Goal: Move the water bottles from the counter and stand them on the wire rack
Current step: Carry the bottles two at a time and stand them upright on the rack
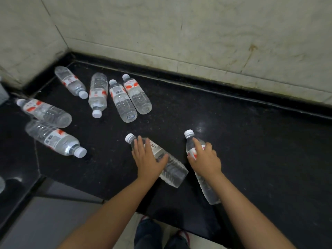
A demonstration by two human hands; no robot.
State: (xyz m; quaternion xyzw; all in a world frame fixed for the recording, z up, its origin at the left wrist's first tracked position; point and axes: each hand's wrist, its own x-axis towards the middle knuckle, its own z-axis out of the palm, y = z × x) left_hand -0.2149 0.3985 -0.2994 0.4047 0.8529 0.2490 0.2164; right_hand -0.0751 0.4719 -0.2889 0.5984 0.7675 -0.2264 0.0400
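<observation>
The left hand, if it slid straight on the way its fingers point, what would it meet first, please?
Past the bottle under the left hand, probably the bases of the two side-by-side bottles; depth is uncertain.

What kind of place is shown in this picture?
Probably a kitchen or pantry corner: a black stone counter runs along pale tiled walls, and water bottles lie on it. No rack is in view.

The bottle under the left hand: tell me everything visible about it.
The bottle is clear ribbed plastic, white-capped, with a white label partly covered. It lies on its side on the black counter, cap pointing away from the person, base nearest the counter edge. The left hand rests over its middle, fingers spread. It touches no other bottle.
</observation>
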